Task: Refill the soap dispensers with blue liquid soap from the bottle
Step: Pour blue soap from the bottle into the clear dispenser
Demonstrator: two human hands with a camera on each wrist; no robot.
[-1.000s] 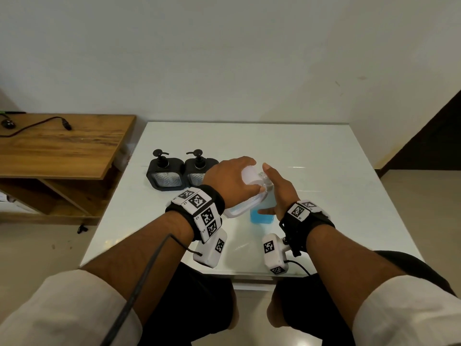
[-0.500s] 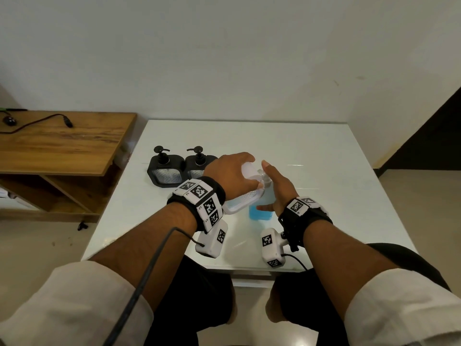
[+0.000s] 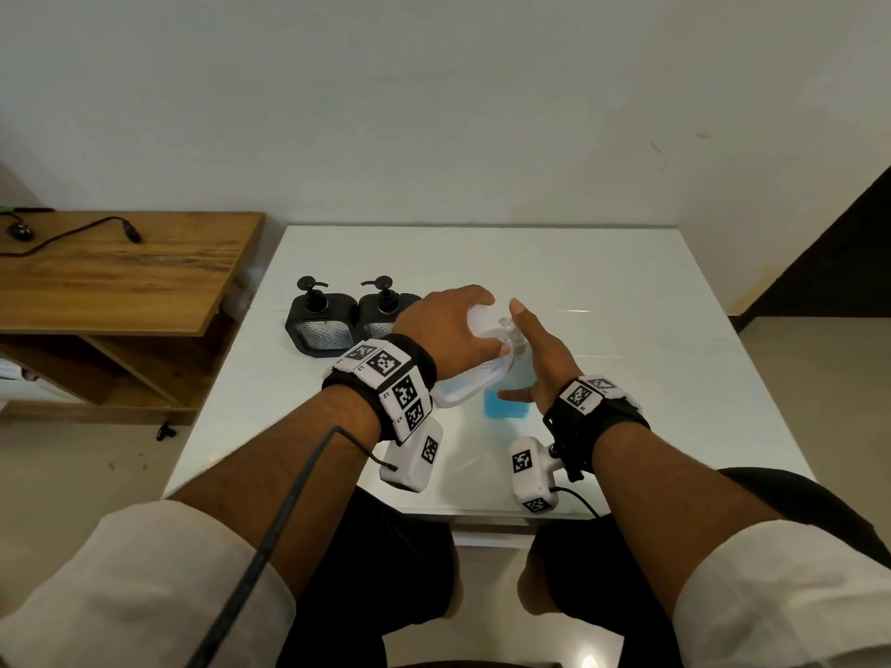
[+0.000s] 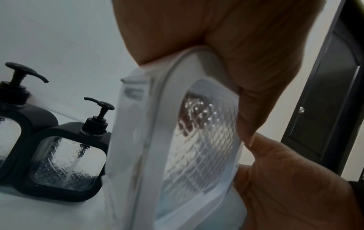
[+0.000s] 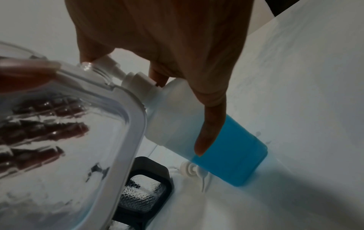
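A clear soap dispenser with a white frame is tilted in my left hand, whose fingers wrap round its upper end. Its open neck points at the white pump head of the soap bottle. That bottle stands on the table with blue liquid in its lower part. My right hand holds the bottle: one fingertip lies on the pump head and the thumb runs down the side. A little blue liquid lies in the dispenser's low corner.
Two black pump dispensers stand side by side at the back left of the white table. A loose white pump lies on the table behind the bottle. A wooden shelf with a cable stands to the left.
Both hands keep their hold, and the dispenser stays tilted against the bottle's pump. Only the view has shifted slightly.
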